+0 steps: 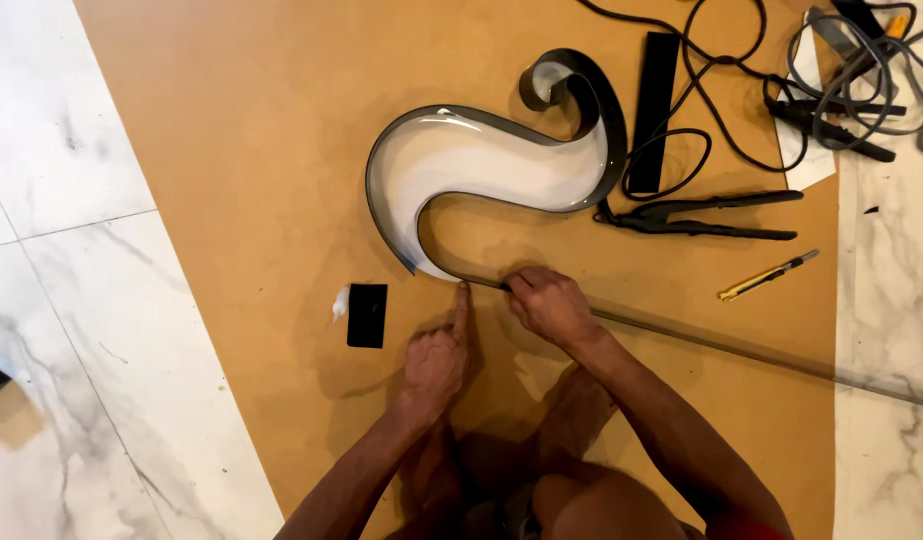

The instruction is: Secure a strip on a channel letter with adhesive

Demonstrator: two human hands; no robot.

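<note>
Head view. Landmark: the curved white sign letter (491,165) with its dark metal edge band, lying flat on the brown board (241,150).

Your left hand (436,360) sits just below the letter's lower tip, index finger stretched out and pressing at the tip, other fingers curled in; it grasps nothing. Your right hand (551,305) is just right of that tip, clenched on the metal strip (721,345), which leaves the letter's lower end and runs long and straight to the right across the board onto the marble floor (71,300).

Left of the letter's lower tip: a small black rectangular block (367,315) with a bit of white wad (340,301) touching its left side, well clear of both hands.

Right of the letter: a black flat bar (656,100) standing alongside its upper curl, black long-jawed pliers (701,215) near its right edge, a yellow utility knife (766,276) farther right, above the strip. Tangled black cables (741,80) crowd the far right corner. Nothing lies between your hands and the letter
</note>
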